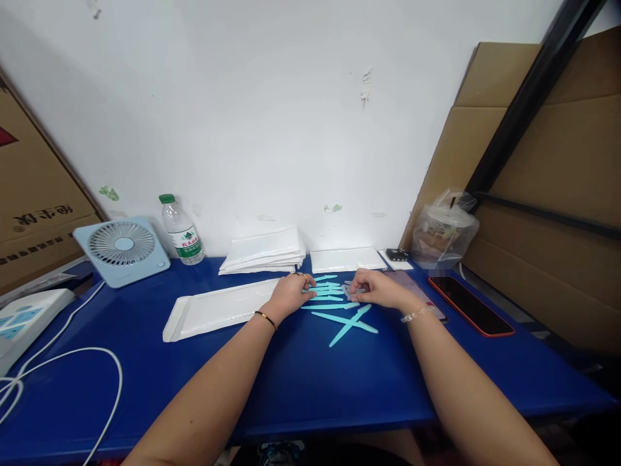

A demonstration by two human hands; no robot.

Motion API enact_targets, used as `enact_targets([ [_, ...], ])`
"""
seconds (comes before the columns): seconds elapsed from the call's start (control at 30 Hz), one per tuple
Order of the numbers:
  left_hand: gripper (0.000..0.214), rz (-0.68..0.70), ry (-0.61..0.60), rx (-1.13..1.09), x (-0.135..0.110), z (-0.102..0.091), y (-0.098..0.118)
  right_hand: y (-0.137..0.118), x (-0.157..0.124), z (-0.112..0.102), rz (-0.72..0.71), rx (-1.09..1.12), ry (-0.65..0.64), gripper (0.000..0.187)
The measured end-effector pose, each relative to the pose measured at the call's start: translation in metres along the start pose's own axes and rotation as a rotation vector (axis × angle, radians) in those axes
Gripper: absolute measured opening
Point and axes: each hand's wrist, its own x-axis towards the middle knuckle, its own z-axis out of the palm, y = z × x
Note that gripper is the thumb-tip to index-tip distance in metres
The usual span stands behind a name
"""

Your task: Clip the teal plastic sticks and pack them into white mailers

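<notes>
Several flat teal plastic knives [345, 322] lie on the blue table, most in a row side by side and two crossed at the front. At the left ends of the row is my left hand [291, 292], its fingers curled and its thumb and forefinger closed on the end of one knife. My right hand [376, 288] is at the other end of the row, fingertips pinched together over small clear plastic pieces [347, 291]. Whether one of them is between those fingertips is hard to make out. Beside my left hand lies a long white padded envelope [213, 310], partly under the wrist.
White envelopes [262, 251] are stacked by the wall, another packet [347, 259] beside them. A bottle [182, 230] and blue fan [122, 249] stand left, near a white cable [116, 375]. To the right are a red-edged phone [470, 305], a bagged cup [445, 230] and cardboard [548, 246].
</notes>
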Motion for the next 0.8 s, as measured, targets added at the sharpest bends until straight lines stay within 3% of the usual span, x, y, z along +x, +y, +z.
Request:
enact_targets([
  [0.13,0.021,0.108,0.002,0.005,-0.004,0.001,0.010,-0.005,0.002,0.009,-0.065,-0.084,-0.090,0.020],
  [0.23,0.026,0.185,-0.072,0.025,-0.006,0.003,0.018,-0.008,0.005,0.016,-0.094,-0.150,-0.057,0.008],
  [0.4,0.015,0.192,-0.122,0.076,-0.005,0.007,0.022,-0.014,0.008,0.020,-0.134,-0.187,-0.035,0.003],
  [0.53,0.014,0.217,-0.078,0.065,-0.002,0.005,0.020,-0.012,0.007,0.014,-0.126,-0.119,-0.029,0.007],
  [0.7,0.017,0.114,-0.023,0.097,0.000,0.001,0.008,0.000,0.001,-0.002,-0.041,-0.124,0.065,0.013],
  [0.8,0.016,0.071,-0.026,0.064,0.001,0.002,-0.001,0.005,-0.004,-0.011,-0.011,-0.103,0.030,0.015],
])
